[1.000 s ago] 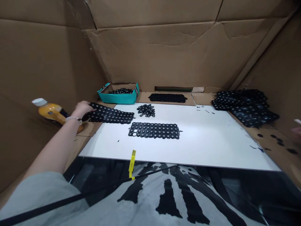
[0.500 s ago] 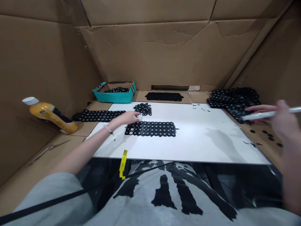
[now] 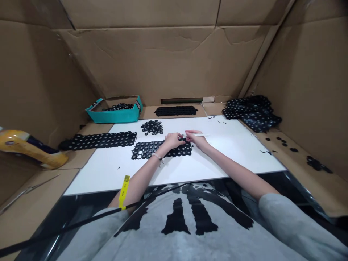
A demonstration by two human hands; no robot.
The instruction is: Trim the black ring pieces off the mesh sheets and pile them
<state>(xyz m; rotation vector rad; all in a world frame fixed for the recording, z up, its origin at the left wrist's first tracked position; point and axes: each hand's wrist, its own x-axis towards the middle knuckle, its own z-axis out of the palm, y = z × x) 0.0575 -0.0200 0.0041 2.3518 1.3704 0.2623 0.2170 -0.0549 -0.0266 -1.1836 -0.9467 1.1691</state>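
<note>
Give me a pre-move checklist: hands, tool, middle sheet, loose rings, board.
1. White tool in right hand: ok.
2. Left hand at middle sheet: ok, over its right part.
3. Tool's tip touching sheet: cannot tell, too small between the fingers.
4. Loose rings apart from middle sheet: ok, piled behind it.
5. Board free of scraps: not ok, bits lie front left and back right.

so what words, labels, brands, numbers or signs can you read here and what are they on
No text is clear enough to quote.
Yellow tag: square code and print, too small to read.
Teal box: pale letters on its black corner patch, too blurred.
Yellow bottle: a round mark, too blurred.
White pen and middle black sheet: no lettering I can make out.
</note>
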